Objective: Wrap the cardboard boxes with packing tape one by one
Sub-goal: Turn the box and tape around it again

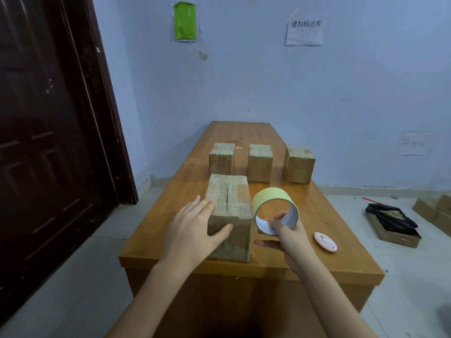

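Head view: we are steadying the near box (229, 211) with our flat left hand (195, 230), our right hand (285, 230) pinching the tape roll (274, 207); next, we judge, comes freeing its end.

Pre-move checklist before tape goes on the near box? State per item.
1. Near box steadied: ok, left hand lies flat against its left side, thumb on the front face.
2. Tape roll in hand: ok, right hand pinches its lower rim, roll just right of the box.
3. Free tape end found: cannot tell, no loose end shows.
4. Box flaps closed: ok, top is shut, with old tape on it.
5. Cutter within reach: ok, lies on the table right of the right hand.
6. Other three boxes out of the way: ok, lined up farther back.
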Demonstrator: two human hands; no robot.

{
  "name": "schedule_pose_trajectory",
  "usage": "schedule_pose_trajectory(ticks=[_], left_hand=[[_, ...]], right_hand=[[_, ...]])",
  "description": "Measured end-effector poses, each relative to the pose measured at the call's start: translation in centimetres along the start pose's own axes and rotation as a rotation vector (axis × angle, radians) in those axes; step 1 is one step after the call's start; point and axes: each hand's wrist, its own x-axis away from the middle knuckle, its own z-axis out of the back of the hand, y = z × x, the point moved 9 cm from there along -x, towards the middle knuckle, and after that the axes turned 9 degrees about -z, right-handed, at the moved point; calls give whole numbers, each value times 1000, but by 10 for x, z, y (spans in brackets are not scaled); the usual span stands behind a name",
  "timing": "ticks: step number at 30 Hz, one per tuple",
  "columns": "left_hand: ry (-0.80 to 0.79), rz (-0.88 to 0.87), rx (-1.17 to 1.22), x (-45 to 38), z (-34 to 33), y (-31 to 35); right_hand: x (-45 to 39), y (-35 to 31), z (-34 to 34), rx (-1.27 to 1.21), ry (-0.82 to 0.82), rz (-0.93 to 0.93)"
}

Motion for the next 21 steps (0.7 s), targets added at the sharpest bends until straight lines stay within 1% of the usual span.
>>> schedule_pose_trajectory(ticks=[2,3,5,7,10,12,14,16,18,19,21], left_hand=[[30,-13,-76,-3,4,10],[34,-47,-116,-5,3,20],[21,-173,-147,-8,-6,48],[2,-251,-107,-9,-13,68],[43,-239,-42,-10,-8,71],[76,-246,-41,-9,-6,70],[55,-265,-40,-8,-7,71],[36,-278,16,-10,-8,68],[72,-231,81,-10,-1,52],[94,-191,69,-9,3,41],[53,-137,-61,-5,2,25]], right_hand=[[1,0,1,39,-11,8],[2,0,0,54,-20,15],[3,-2,-2,81,-22,48],[2,-7,-1,122,9,92],[0,-8,-2,147,18,104],[0,-5,-2,140,6,92],[0,-3,-3,138,10,85],[0,-3,-2,134,13,82],[0,-3,-2,147,9,81],[0,-3,-2,163,10,84],[0,-3,-2,188,8,94]])
